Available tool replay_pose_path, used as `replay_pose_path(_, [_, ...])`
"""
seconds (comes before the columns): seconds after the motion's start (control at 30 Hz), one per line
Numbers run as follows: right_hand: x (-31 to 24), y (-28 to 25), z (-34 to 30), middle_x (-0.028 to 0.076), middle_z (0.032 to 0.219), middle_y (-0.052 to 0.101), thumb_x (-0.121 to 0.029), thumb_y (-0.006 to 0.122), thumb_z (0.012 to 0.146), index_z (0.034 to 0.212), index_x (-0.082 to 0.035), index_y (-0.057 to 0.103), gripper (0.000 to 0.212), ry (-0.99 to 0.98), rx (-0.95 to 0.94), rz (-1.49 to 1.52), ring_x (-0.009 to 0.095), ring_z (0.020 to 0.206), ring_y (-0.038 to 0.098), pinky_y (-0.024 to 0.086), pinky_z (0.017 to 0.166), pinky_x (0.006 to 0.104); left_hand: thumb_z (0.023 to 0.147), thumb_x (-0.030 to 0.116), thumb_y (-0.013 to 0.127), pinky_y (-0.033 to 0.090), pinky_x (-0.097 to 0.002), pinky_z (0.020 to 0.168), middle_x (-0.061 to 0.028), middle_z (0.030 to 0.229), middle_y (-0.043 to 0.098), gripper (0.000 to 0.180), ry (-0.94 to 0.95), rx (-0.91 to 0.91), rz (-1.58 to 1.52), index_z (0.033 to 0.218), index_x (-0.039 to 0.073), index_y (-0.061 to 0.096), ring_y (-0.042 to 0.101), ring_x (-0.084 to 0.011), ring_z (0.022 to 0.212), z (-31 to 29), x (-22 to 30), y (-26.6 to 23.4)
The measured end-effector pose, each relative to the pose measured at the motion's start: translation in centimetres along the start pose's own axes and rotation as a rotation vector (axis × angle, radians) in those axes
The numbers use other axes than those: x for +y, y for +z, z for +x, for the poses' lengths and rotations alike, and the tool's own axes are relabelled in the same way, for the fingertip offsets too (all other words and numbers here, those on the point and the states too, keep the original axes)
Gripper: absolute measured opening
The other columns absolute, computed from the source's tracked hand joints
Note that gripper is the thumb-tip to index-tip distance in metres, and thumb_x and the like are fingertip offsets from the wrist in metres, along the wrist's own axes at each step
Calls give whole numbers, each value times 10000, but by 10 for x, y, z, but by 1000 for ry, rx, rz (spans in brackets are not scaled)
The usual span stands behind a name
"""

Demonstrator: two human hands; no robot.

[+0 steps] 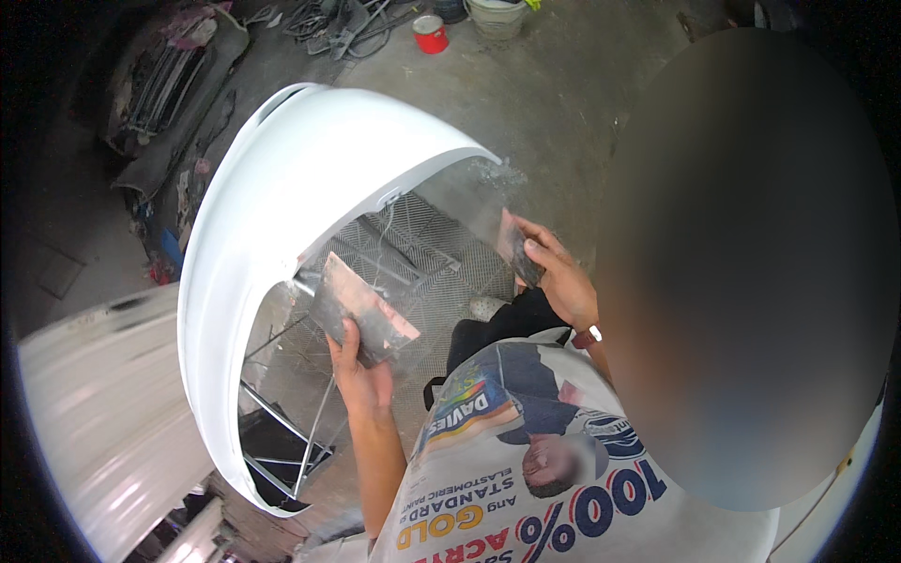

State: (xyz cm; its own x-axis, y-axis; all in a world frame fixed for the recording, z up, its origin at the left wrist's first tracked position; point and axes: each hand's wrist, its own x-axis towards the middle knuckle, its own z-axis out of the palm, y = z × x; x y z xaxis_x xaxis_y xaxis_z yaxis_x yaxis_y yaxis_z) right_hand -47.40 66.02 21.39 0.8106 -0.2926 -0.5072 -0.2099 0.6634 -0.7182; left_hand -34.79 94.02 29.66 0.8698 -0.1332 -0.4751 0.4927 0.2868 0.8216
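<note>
My left hand (364, 377) grips a flat rectangular dark grey sheet (352, 314) with a copper-pink band across it, its thumb on the near face. Farther right, my right hand (560, 277) pinches a smaller dark grey piece (518, 251) with a pinkish edge between thumb and fingers. Both pieces are held up, apart from each other. Beyond and to the left curves a large glossy white panel (282, 188), like a car body part. My left hand is nearest its inner edge; I cannot tell whether the sheet touches it.
A metal-tube stand (282, 422) shows beneath the panel. A red can (430, 34) and a pale bucket (496, 17) stand on the far floor, near tangled cables (343, 23). A worn bumper (164, 103) lies far left, above a white vehicle surface (103, 394). A large blur hides the right side.
</note>
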Motion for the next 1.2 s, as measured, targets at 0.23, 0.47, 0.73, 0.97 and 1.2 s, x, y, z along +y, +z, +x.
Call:
replay_pose_path(0.23, [59, -23, 83, 80, 1534, 574, -197, 623, 1073, 1523, -117, 587, 459, -438, 253, -195, 247, 1441, 516, 411, 1177, 434, 1047, 300, 720, 506, -468, 1131, -121, 1597, 525, 751, -120, -279, 63, 1666, 111, 339, 592, -253, 1340, 27, -24, 56])
replay_pose_path(0.47, [92, 0, 143, 77, 1584, 530, -251, 718, 988, 1492, -199, 619, 516, -668, 484, -627, 341, 1545, 417, 248, 1243, 622, 1062, 319, 686, 512, -456, 1140, -117, 1643, 477, 770, -124, -329, 306, 1684, 90, 293, 593, -270, 1353, 61, -33, 109])
replay_pose_path(0.73, [102, 18, 154, 43, 1630, 467, -320, 679, 1020, 1509, -264, 597, 499, -663, 519, -726, 330, 1607, 309, 151, 1256, 662, 1077, 355, 656, 512, -464, 1160, -133, 1679, 429, 771, -157, -345, 398, 1682, 63, 277, 569, -319, 1383, 86, -41, 118])
replay_pose_path(0.97, [105, 20, 162, 39, 1615, 474, -324, 688, 1016, 1504, -281, 598, 498, -680, 565, -726, 326, 1607, 304, 137, 1265, 666, 1070, 358, 669, 486, -469, 1173, -107, 1623, 477, 751, -163, -347, 407, 1672, 78, 318, 553, -275, 1406, 87, -42, 116])
replay_pose_path(1.2, [110, 9, 158, 27, 1601, 495, -313, 690, 1013, 1467, -280, 639, 458, -645, 511, -747, 319, 1607, 305, 138, 1251, 684, 1098, 360, 611, 491, -481, 1197, -163, 1685, 403, 747, -156, -333, 419, 1696, 98, 246, 544, -317, 1427, 89, -41, 118])
